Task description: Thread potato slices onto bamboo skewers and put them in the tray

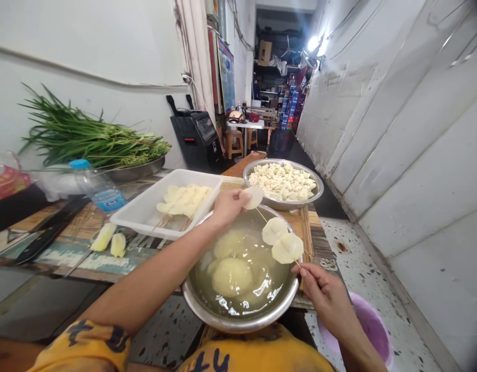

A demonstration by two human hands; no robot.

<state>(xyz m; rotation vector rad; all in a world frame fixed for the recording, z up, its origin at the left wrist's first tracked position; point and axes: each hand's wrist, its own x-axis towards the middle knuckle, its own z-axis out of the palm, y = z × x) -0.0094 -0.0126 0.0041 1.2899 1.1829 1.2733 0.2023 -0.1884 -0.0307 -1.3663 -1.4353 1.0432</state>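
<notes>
My left hand (227, 205) pinches a pale potato slice (254, 197) at the tip of a thin wooden skewer (264, 216), over the far rim of a steel bowl. My right hand (324, 292) grips the skewer's near end. Two more potato slices (281, 240) are threaded on the skewer above the bowl. The steel bowl (238, 324) holds cloudy water with several potato pieces (232, 275) in it. A white plastic tray (141, 213) to the left holds skewered potato slices (184, 200).
A steel bowl of chopped cauliflower (283, 181) sits behind. Loose skewers (307, 227), a water bottle (101, 190), two vegetable pieces (110, 241), a knife and a pan of green chives (91, 137) lie on the table. A pink bucket (372, 323) stands low at right.
</notes>
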